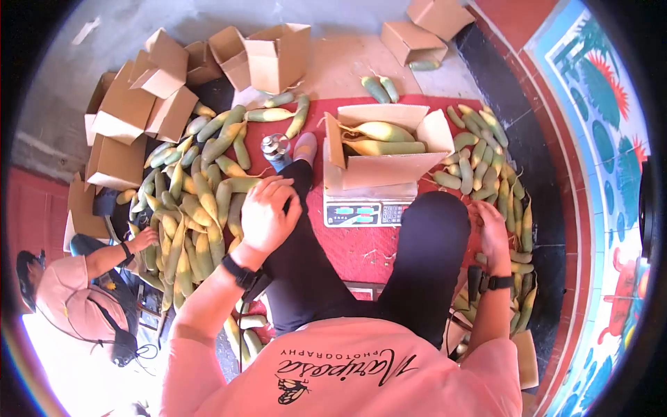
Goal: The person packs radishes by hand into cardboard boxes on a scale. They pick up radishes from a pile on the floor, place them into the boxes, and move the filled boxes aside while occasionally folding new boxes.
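Note:
I sit on the floor with my legs apart. My left hand (267, 212) rests on my left knee beside a big pile of green-yellow corn cobs (191, 201); its fingers are spread and it holds nothing. My right hand (492, 233) reaches down past my right knee into a smaller heap of cobs (490, 163); what it grips is hidden. Between my legs an open cardboard box (379, 167) with two cobs inside stands on a digital scale (361, 212).
Several empty cardboard boxes (149, 97) lie at the back left, with two more boxes (424, 31) at the back right. A spray can (276, 149) stands by my left foot. Another person (76, 285) crouches at the left, a hand on the pile. A red mat (361, 250) covers the floor.

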`<state>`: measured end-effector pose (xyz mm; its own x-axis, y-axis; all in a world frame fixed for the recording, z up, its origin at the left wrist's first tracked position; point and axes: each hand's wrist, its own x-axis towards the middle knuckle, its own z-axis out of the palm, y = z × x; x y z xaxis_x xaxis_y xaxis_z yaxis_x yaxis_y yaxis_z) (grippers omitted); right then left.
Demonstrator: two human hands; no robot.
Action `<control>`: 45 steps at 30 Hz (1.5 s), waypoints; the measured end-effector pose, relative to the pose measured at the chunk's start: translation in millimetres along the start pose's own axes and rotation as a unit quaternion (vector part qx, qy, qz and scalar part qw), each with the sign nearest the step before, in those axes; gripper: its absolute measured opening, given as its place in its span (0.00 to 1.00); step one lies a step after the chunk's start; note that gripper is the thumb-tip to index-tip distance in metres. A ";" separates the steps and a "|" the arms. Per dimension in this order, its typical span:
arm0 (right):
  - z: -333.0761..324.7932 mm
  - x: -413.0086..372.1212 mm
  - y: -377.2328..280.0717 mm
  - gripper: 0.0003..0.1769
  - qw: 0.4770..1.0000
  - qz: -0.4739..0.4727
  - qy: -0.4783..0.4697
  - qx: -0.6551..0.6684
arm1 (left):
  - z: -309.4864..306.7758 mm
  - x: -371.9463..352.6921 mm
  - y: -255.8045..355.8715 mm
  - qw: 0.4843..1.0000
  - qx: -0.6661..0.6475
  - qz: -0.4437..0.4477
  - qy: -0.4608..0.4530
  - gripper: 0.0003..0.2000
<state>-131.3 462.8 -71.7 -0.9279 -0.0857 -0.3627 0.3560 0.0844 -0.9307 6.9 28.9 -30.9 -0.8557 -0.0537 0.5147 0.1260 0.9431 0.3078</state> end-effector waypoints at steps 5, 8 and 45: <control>12.0 -50.2 -52.5 0.17 0.999 -0.029 -0.001 -0.020 | -0.3 -18.2 -14.4 0.999 -0.004 -0.001 0.052 0.04; 11.6 -45.9 -70.9 0.17 0.997 -0.059 0.019 -0.049 | -6.5 -25.3 -19.7 0.998 -0.004 -0.014 0.061 0.04; 73.9 113.2 -36.4 0.12 0.634 -0.336 -0.201 -0.667 | 7.1 -8.7 3.0 0.995 0.098 -0.002 -0.026 0.06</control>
<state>-241.2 376.7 -82.4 -0.6223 -0.7704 -0.1386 -0.7632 0.6365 -0.1114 11.1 34.5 -40.1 -0.8812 -0.0448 0.4706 0.0269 0.9891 0.1444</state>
